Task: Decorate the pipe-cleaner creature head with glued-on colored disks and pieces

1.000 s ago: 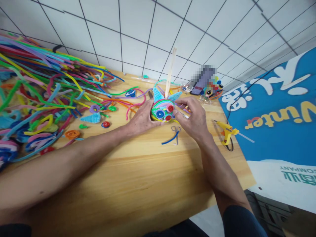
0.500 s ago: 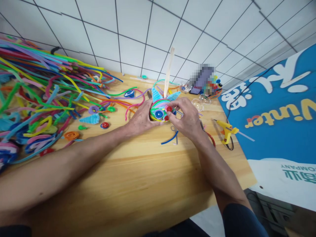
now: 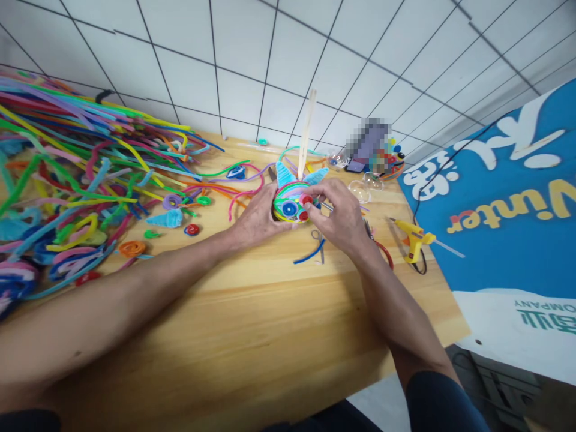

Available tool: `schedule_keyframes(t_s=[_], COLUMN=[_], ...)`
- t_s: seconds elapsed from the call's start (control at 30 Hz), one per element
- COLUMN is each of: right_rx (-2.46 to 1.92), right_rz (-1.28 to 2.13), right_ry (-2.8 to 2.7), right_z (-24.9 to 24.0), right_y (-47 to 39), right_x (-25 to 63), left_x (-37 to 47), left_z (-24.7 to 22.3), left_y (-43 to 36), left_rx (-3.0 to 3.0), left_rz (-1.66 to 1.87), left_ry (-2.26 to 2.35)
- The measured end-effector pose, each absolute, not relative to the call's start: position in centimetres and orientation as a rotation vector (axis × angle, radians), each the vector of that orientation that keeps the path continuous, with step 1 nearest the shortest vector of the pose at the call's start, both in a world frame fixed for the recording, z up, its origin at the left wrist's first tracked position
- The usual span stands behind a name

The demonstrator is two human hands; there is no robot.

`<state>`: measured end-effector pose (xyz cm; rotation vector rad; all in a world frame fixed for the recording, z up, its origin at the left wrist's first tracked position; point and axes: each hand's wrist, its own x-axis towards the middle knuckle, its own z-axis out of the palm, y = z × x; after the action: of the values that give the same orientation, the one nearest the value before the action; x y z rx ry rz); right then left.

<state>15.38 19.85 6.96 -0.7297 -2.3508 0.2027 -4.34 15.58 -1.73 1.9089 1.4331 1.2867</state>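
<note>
Between my hands is a round pipe-cleaner animal head [image 3: 294, 191] in several colours, with light blue pointed ears, a blue coiled eye and red coils at its front. A pale wooden stick [image 3: 306, 135] rises behind it. My left hand [image 3: 257, 217] wraps around the head's left side, thumb along the bottom. My right hand [image 3: 339, 213] is closed at the right side, thumb and forefinger pinching at a red coil [image 3: 305, 200] on the front. The fingers partly cover the right of the head. Just below lie a blue pipe-cleaner piece [image 3: 309, 254] and small scissors [image 3: 321, 249].
Heaped pipe cleaners [image 3: 81, 144] fill the left of the wooden table [image 3: 252, 336]. Loose coils and a light blue cone [image 3: 165, 218] lie nearer. To the right are a yellow glue gun [image 3: 413, 239], clear plastic domes [image 3: 360, 191] and a blue banner [image 3: 504, 216]. A tiled wall stands behind.
Almost nothing differs. Both hands stay at the animal head, and the right fingers remain at the red coil; the view has shifted very slightly.
</note>
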Motion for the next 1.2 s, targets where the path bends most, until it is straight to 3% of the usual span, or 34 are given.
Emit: schedule_keyframes(t_s=[1.2], right_rx=[-0.755], right_rz=[0.166], right_ry=[-2.346], right_z=[6.66], right_y=[19.62], right_x=[15.78], left_x=[-4.39], left_z=[-1.71], left_y=[15.79], left_rx=[1.904], left_rz=[1.318], left_ry=[1.389])
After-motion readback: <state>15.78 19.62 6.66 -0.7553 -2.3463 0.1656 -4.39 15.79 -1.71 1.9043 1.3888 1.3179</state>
